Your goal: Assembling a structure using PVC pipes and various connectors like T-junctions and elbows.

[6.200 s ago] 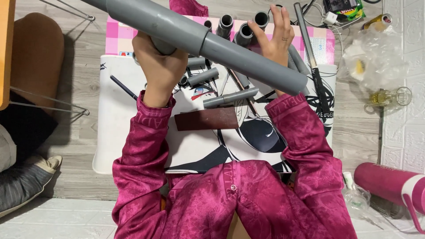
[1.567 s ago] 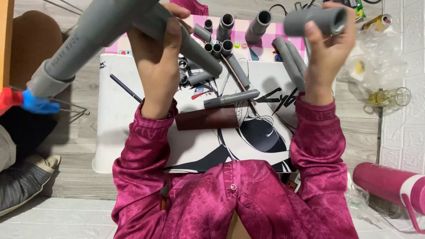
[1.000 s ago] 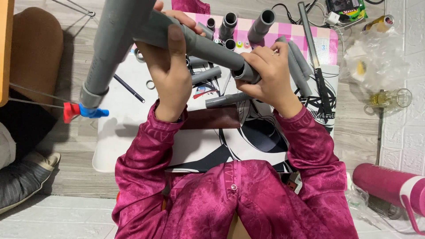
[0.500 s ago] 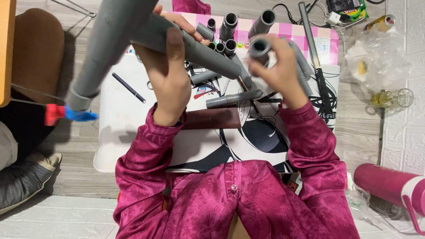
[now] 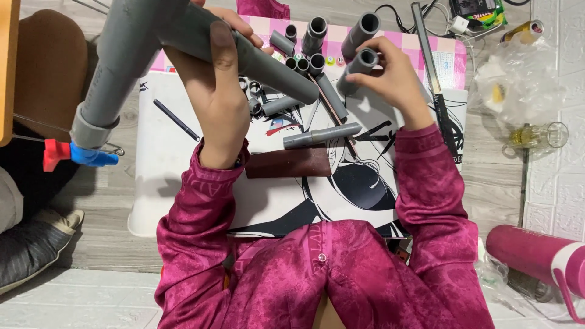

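Grey pipe assembly [image 5: 183,36], left hand [image 5: 219,103] gripping

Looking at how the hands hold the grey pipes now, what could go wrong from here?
1. The left hand alone holds the long joined pipe near its joint, so the far end by the blue valve might swing or sag.
2. The right hand pinches a short pipe piece with its fingertips; it may slip onto the loose pipes below.
3. The saw lies close to the right wrist, and a sleeve might catch it.
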